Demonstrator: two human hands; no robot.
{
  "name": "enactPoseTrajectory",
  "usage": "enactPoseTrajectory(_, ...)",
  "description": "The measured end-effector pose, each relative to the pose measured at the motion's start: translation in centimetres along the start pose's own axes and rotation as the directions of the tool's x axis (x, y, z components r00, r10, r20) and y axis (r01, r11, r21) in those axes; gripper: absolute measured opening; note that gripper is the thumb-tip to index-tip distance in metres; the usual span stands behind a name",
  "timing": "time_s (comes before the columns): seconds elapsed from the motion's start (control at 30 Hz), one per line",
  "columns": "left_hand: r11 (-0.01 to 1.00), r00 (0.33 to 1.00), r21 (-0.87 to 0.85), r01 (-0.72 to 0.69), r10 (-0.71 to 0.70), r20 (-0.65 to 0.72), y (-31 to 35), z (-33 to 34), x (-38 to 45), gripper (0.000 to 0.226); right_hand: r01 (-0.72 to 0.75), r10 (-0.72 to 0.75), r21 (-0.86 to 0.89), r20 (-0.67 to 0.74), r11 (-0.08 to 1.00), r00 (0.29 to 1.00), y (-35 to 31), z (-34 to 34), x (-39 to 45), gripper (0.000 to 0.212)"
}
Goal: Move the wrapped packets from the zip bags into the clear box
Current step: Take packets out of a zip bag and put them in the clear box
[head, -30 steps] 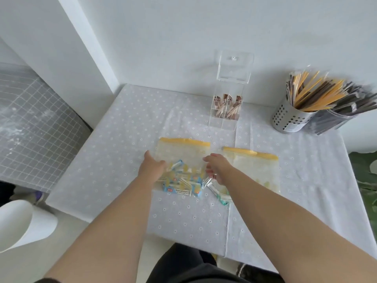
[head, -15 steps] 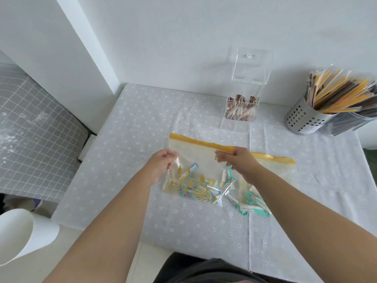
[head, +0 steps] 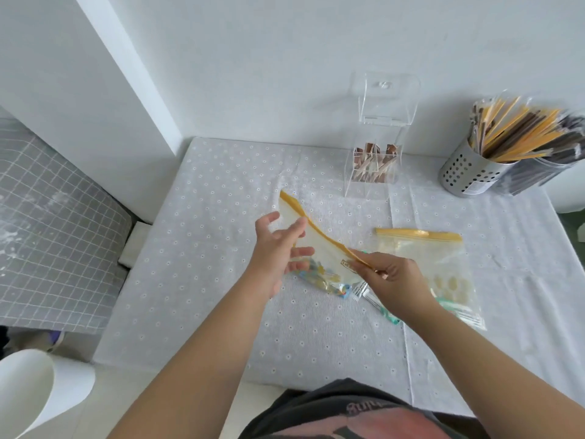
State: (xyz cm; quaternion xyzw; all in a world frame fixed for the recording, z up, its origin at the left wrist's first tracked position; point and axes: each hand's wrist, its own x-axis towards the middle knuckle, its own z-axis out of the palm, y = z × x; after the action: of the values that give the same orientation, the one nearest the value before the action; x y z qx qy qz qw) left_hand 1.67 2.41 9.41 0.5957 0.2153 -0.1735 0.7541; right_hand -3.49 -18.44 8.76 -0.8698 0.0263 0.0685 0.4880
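A white wall backs a worktop [head: 196, 248] covered with a pale dotted cloth; its left edge drops to a grey gridded surface [head: 53, 217], and its near edge runs just in front of the person's dark shirt. The broad left and near parts of the cloth lie bare, which leaves room around the arms.

The left hand [head: 278, 245] is spread with straight fingers, its fingertips against the clear side of the lifted zip bag [head: 319, 245]. The right hand [head: 389, 277] pinches that bag's yellow zip strip at its near end, so the strip slants up and away to the left. Wrapped packets [head: 323, 280], blue and yellow, are bunched in the bag's low part just beside the left hand; a few more appear to lie under the right wrist, though the arm hides most of them.

A second zip bag [head: 443, 264] lies flat to the right, pale packets showing dimly through it. The clear box [head: 373, 172] stands near the back wall, lid raised, brown packets inside, well apart from both hands. At the back right a perforated metal cup [head: 465, 175] holds long sticks, cut off by the frame edge. A white rounded object at lower left is also cut off.
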Motion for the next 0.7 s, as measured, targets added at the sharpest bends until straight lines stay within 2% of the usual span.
enactPoseTrajectory(0.07,1.0,1.0,-0.014,-0.004,0.004,-0.002,-0.6,0.7,-0.7,0.057,0.116,-0.116,-0.043,0.003,0.992,0.993,0.0,0.8,-0.4,0.03)
enactPoseTrajectory(0.13,1.0,1.0,-0.025,-0.012,0.012,-0.011,-0.7,1.0,-0.9,0.045,0.175,-0.176,-0.087,0.004,0.981,0.984,-0.5,1.3,-0.5,0.031)
enactPoseTrajectory(0.3,0.999,1.0,-0.017,-0.027,0.027,0.015,-0.8,0.1,-0.8,0.017,0.124,-0.124,0.003,0.009,0.992,0.992,-0.9,1.5,-0.8,0.027)
enactPoseTrajectory(0.53,0.999,0.993,-0.022,0.047,-0.045,0.11,-1.6,-0.7,-0.9,0.01,0.073,-0.074,0.015,0.068,0.997,0.995,-0.2,1.2,-1.4,0.023)
enactPoseTrajectory(0.7,0.999,0.992,0.003,0.038,-0.038,0.124,-1.5,-1.1,-0.5,0.008,0.063,-0.064,0.012,0.076,0.998,0.995,0.1,1.5,-1.6,0.023)
